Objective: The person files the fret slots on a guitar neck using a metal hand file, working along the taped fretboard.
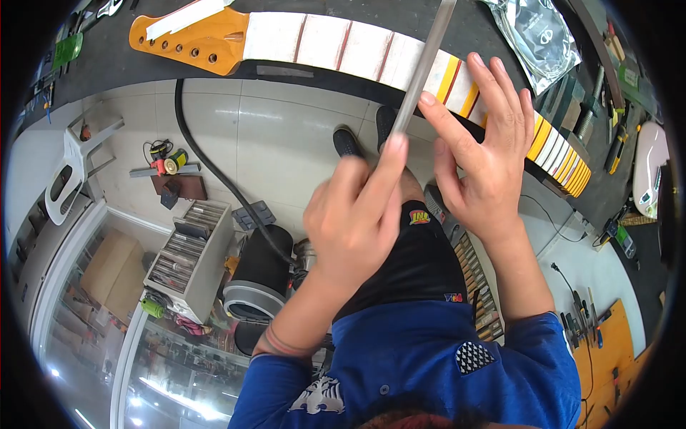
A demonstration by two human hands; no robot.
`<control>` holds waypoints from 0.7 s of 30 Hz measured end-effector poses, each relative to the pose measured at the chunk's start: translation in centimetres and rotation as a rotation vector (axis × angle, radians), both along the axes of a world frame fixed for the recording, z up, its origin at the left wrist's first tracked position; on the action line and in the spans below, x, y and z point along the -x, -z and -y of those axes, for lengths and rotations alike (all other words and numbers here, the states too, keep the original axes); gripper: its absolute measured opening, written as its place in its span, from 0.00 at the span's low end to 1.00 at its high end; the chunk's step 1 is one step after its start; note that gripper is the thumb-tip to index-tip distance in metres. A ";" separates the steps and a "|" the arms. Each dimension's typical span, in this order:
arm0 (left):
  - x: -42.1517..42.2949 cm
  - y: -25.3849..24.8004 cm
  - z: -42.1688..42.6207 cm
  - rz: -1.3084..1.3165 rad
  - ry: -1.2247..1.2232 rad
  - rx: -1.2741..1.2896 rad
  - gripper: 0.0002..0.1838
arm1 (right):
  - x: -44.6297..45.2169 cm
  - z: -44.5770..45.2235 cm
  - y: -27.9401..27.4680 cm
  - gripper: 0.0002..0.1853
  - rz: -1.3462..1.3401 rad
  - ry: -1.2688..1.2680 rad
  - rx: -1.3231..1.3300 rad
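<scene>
workbench (pixel 107 63) bears guitar neck (pixel 363 50); left hand (pixel 354 225) grips metal bar (pixel 425 68).

A guitar workshop, it was: a guitar neck (pixel 364 50) stretched along the desk (pixel 93 53), a yellow utility knife (pixel 616 150) lay nearby!

Guitar neck (pixel 365 50) banded white, yellow; headstock (pixel 207 40) amber; bar (pixel 423 74) grey; shirt (pixel 411 343) blue.

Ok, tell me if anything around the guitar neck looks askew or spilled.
The white strip on the headstock slants, out of line with the guitar neck, so it looks askew. Nothing looks spilled.
</scene>
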State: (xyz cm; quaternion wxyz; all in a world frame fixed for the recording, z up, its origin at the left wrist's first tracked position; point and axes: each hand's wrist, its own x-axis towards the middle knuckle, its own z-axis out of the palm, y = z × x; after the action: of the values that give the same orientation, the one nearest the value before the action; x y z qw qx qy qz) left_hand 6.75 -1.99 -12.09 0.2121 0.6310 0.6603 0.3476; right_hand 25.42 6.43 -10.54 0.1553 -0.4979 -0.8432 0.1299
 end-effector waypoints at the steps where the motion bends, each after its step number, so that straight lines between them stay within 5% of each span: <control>1: -0.4 -0.1 -1.9 0.012 0.003 -0.001 0.33 | 0.0 0.0 0.0 0.37 0.004 0.005 0.003; 11: 2.0 -0.3 6.8 0.068 0.061 0.062 0.28 | -0.2 0.0 0.2 0.36 -0.004 -0.002 -0.008; 17: 0.2 -0.6 -1.8 0.122 0.051 0.037 0.32 | 0.1 0.0 -0.2 0.36 0.019 0.007 0.012; 21: 1.9 0.4 6.5 0.063 0.056 0.067 0.33 | 0.0 0.0 0.0 0.37 0.010 -0.002 -0.006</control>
State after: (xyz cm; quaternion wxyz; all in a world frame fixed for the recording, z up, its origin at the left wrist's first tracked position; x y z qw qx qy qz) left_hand 4.82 -8.45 -12.51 0.2638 0.6306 0.6466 0.3388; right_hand 25.45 6.40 -10.55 0.1526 -0.4973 -0.8449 0.1249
